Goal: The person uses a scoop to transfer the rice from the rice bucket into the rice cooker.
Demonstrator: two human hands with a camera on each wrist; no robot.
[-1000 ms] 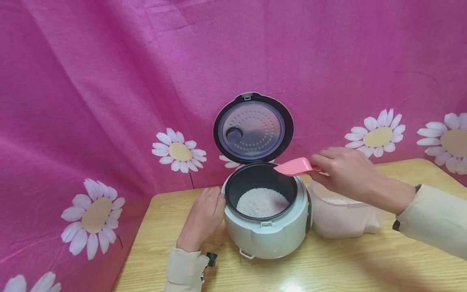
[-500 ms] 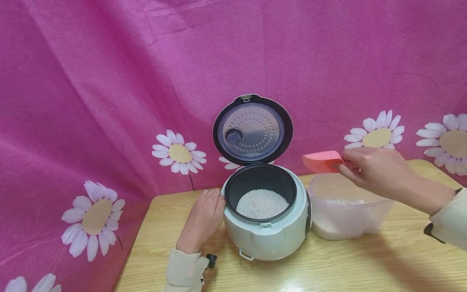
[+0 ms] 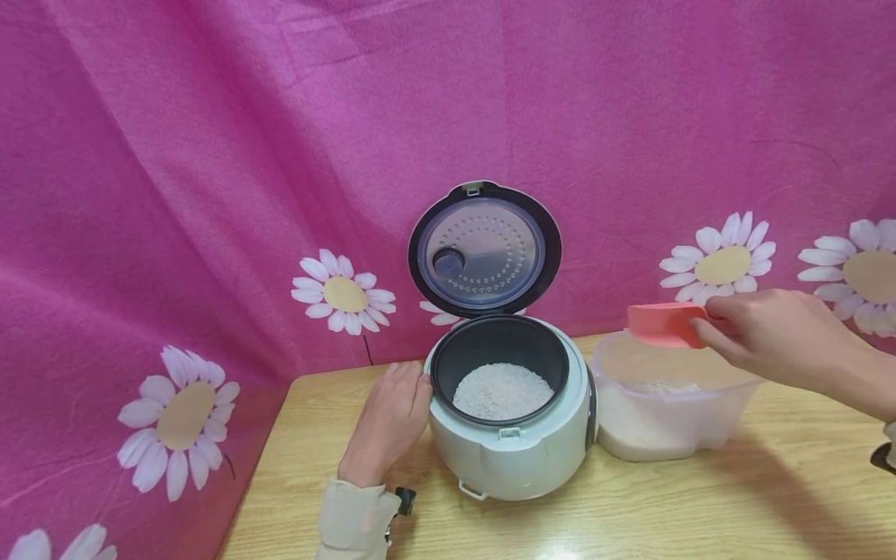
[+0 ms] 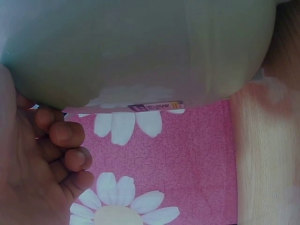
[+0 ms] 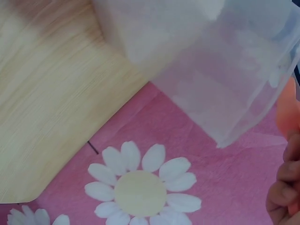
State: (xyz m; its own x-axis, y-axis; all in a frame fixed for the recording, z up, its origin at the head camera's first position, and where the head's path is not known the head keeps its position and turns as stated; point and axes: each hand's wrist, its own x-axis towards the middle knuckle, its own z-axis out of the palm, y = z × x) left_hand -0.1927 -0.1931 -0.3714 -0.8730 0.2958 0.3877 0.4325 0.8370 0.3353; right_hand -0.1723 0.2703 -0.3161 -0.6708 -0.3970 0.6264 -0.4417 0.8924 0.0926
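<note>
One scoop [image 3: 663, 325], right hand [image 3: 777, 336] gripping, has moved over bin [image 3: 654, 424]: pouring seems paused. Left hand [image 3: 388, 416], loosely curled, touches cooker [image 3: 509, 465].

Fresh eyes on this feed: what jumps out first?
Probably the vivid magenta cloth with white daisies, filling the background behind the table. In front stands the open rice cooker, white rice in its dark pot. To its right, the right hand holds a coral scoop near the translucent container's rim.
</note>
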